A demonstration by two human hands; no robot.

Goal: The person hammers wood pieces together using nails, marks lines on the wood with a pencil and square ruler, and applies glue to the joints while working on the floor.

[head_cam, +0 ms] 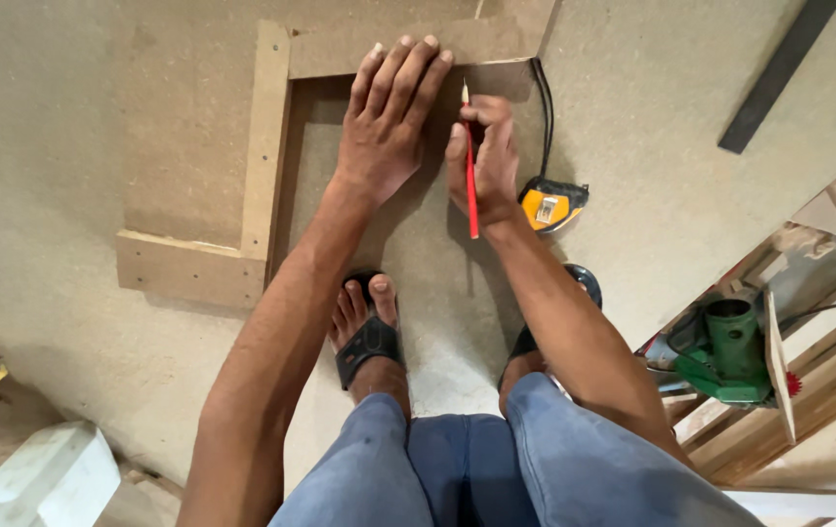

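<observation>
right hand (pixel 481 161) grips a red pencil (pixel 470 171) in closed fingers, its sharpened tip pointing away from the person and meeting the lower edge of a fibreboard strip (pixel 408 47). left hand (pixel 388 117) lies flat and spread just beside it, palm down on the brown fibreboard panel (pixel 340 166), fingertips reaching over onto that same strip; it holds nothing. a second strip (pixel 266 137) runs along the panel's left side, and a third, shorter one (pixel 188 268) lies across its near end. a yellow tape measure (pixel 551 205) with a black cord sits on the board just right of the right hand, near the wrist. both feet in black sandals (pixel 367 346) stand on the large sheet (pixel 652 176) under it all. off to the right, a green power tool (pixel 730 351) rests among wooden boards, well apart from the hands. a dark bar (pixel 777 73) lies at the upper right.
</observation>
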